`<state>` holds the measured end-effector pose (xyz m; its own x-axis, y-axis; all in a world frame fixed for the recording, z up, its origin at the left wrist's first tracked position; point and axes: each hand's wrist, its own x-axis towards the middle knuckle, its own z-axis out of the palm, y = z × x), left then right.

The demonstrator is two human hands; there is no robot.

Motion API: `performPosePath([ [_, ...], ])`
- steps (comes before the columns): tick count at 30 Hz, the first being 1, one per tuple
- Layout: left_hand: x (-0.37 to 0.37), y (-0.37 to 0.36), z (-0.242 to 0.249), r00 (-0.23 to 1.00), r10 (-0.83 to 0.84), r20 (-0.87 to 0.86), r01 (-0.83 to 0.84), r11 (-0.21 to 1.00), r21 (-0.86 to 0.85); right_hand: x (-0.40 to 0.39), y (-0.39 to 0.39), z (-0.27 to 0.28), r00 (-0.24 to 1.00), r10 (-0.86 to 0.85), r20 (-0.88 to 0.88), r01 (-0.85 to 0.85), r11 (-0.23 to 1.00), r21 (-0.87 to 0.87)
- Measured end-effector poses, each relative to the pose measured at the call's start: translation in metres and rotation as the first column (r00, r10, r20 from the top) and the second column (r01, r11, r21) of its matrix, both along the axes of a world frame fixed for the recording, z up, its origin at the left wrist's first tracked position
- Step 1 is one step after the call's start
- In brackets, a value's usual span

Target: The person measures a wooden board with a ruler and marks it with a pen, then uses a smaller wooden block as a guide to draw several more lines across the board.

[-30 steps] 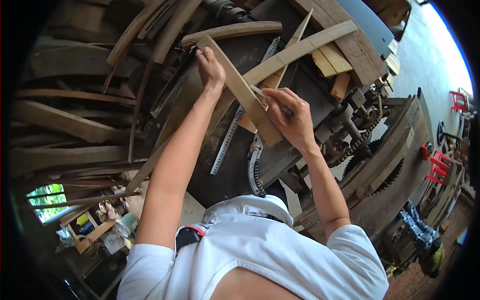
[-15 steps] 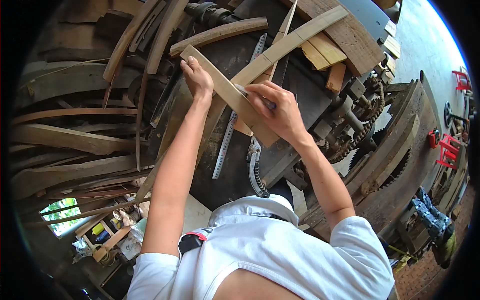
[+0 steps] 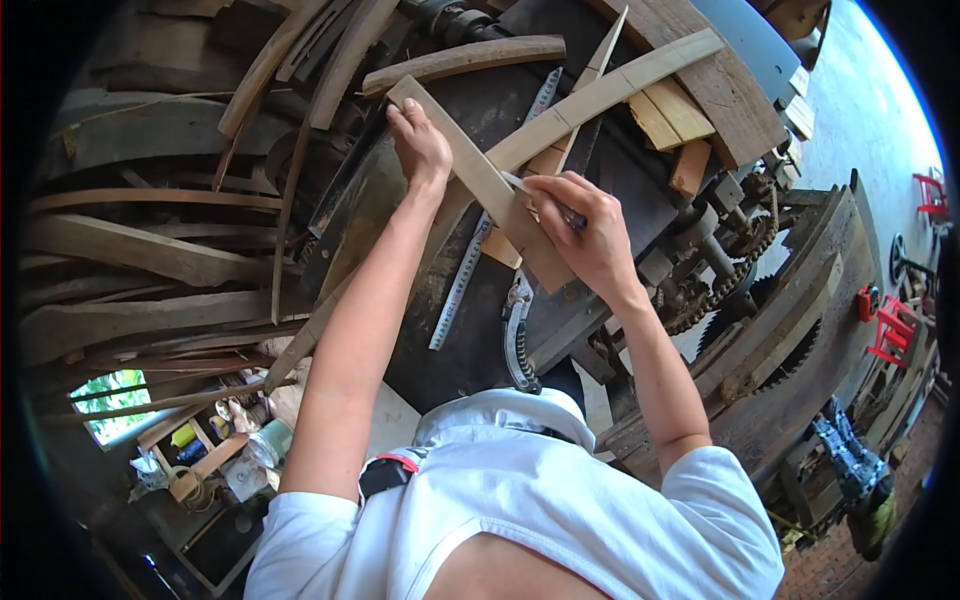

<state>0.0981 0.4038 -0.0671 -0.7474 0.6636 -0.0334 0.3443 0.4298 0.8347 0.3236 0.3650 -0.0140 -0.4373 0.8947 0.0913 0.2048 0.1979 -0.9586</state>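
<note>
My left hand point(image 3: 425, 150) grips the upper left end of a flat wooden board point(image 3: 470, 170), its thumb on top and the other fingers partly hidden at the edge. In my right hand point(image 3: 590, 235) is a pen point(image 3: 577, 220) with a blue end, its pale tip against the board's right edge. Under the board, a long wooden strip point(image 3: 620, 95) crosses it diagonally, marked with thin lines. A metal ruler point(image 3: 460, 285) lies below on the dark worktop point(image 3: 405, 345). Near my cap is a curved metal tool point(image 3: 517, 335) with a ribbed dark edge.
Curved wooden pieces point(image 3: 150, 255) crowd the left side. Another curved piece point(image 3: 465, 62) lies behind my left hand. Yellowish offcuts point(image 3: 672, 112) rest at the upper right. Right of the worktop are a chain point(image 3: 745, 255) and a toothed saw blade point(image 3: 790, 365).
The view has shifted, so the worktop appears further right. The pen tip has moved slightly down along the board's edge. My left hand keeps its grip at the same end.
</note>
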Motion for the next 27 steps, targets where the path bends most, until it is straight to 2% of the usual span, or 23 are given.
performPosePath([
  [1, 0.000, 0.001, -0.003, 0.999, 0.015, -0.046, -0.015, 1.000, 0.003, -0.002, 0.001, -0.001, 1.000, -0.012, -0.019, 0.013, 1.000, 0.023],
  [6, 0.001, 0.000, 0.001, 0.999, 0.002, -0.045, -0.003, 1.000, -0.013, -0.017, 0.008, -0.010, 0.998, -0.040, -0.041, 0.046, 0.989, 0.143],
  [8, 0.001, 0.001, 0.005, 0.999, -0.013, -0.043, 0.013, 1.000, -0.003, -0.006, 0.002, -0.005, 0.999, -0.024, -0.032, 0.028, 0.991, 0.134],
  [10, 0.004, 0.002, 0.009, 1.000, -0.014, -0.003, 0.014, 1.000, 0.015, 0.017, -0.002, 0.004, 0.994, 0.035, 0.108, -0.036, 0.999, 0.005],
  [12, 0.005, 0.006, 0.005, 0.999, 0.001, 0.038, -0.003, 0.999, 0.040, 0.034, -0.008, 0.002, 0.991, 0.018, 0.130, -0.019, 1.000, 0.010],
  [14, 0.007, 0.018, 0.003, 0.997, 0.020, 0.076, -0.025, 0.998, 0.063, 0.049, -0.006, 0.000, 0.983, -0.178, -0.053, 0.168, 0.975, -0.145],
  [16, 0.021, 0.035, 0.004, 0.996, 0.025, 0.081, -0.033, 0.994, 0.104, 0.063, 0.006, 0.000, 0.957, -0.263, -0.124, 0.245, 0.959, -0.142],
  [18, 0.037, 0.052, 0.008, 0.998, -0.015, 0.068, 0.006, 0.991, 0.135, 0.071, 0.017, 0.004, 0.943, -0.319, -0.090, 0.309, 0.944, -0.112],
  [21, 0.058, 0.068, 0.013, 0.996, -0.011, 0.091, -0.004, 0.986, 0.167, 0.072, 0.028, 0.003, 0.934, -0.338, -0.119, 0.332, 0.941, -0.069],
  [27, 0.060, 0.086, 0.000, 0.993, -0.089, 0.078, 0.082, 0.992, 0.096, 0.063, 0.037, -0.004, 0.958, -0.270, -0.097, 0.268, 0.963, -0.037],
])
